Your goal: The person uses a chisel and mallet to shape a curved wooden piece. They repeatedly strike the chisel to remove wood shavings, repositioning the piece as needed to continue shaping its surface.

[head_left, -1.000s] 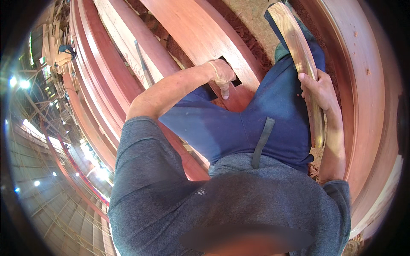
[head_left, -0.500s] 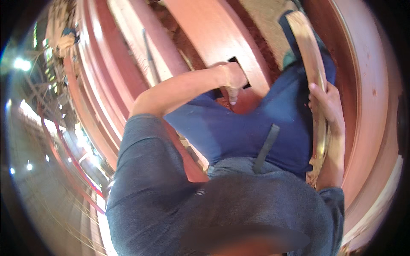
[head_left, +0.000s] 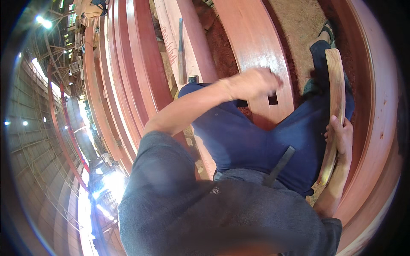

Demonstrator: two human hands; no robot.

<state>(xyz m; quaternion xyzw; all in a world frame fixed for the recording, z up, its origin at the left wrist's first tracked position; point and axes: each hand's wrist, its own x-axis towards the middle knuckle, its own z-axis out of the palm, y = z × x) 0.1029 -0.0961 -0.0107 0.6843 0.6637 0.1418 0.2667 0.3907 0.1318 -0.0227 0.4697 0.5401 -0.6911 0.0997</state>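
My left hand (head_left: 258, 84) is over a reddish wooden beam (head_left: 252, 34), beside a square hole (head_left: 273, 100) cut through it. Motion smears its fingers, so I cannot see whether they hold anything. On the right, my right hand (head_left: 340, 133) is closed around the lower part of a pale wooden bar (head_left: 336, 81). The bar stands lengthwise along my right thigh, its far end pointing away from me. I sit astride the beam, with a leg on each side.
A long, thin dark metal tool (head_left: 181, 51) lies on a pale beam (head_left: 194, 38) left of my knee. Several reddish beams (head_left: 145, 51) run alongside farther left. Another large beam (head_left: 380, 106) curves past on the right. Sandy ground (head_left: 294, 25) shows between the beams.
My left hand has lifted from the hole's edge and moved across the beam surface. My right hand still holds the wooden bar. The whole view has shifted, showing more of the far ground.
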